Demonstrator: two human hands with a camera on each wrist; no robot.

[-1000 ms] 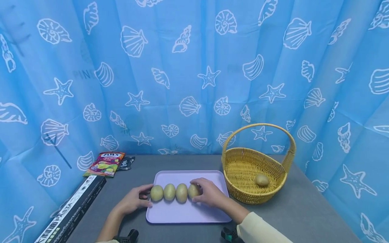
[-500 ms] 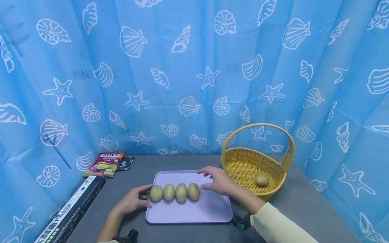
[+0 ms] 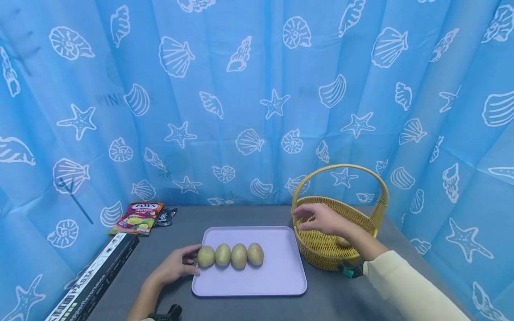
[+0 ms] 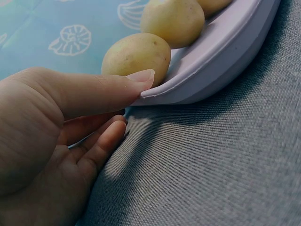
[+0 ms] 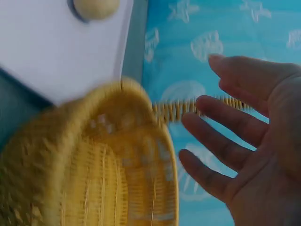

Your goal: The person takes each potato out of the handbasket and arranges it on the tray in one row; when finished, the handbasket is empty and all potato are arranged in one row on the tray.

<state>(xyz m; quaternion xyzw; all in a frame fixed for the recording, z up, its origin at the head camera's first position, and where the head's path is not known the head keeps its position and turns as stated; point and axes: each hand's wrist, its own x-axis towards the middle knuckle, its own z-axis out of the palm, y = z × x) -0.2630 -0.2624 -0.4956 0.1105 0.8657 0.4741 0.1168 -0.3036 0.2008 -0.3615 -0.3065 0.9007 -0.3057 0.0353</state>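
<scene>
Several potatoes (image 3: 238, 256) lie side by side in a row on a lilac tray (image 3: 281, 278). At the tray's left edge rests my left hand (image 3: 176, 265); in the left wrist view its straight thumb touches the rim beside the end potato (image 4: 138, 54), and its other fingers lie loosely outside the tray. My right hand (image 3: 321, 218) hovers over the left part of a yellow wicker basket (image 3: 327, 258), fingers spread and holding nothing in the right wrist view. One potato (image 3: 342, 241) inside the basket is partly hidden by the right forearm.
The basket's tall arched handle (image 3: 341, 166) rises at the right. A FOX'S candy bag (image 3: 138, 218) and a small black packet (image 3: 165, 216) lie at the back left. A long black-and-white pasta box (image 3: 94, 276) runs along the left side. A blue shell-patterned curtain (image 3: 241, 111) hangs behind.
My right hand has let go of the rightmost potato in the row and moved right and up, over the basket. The left hand and the row of potatoes stay in place.
</scene>
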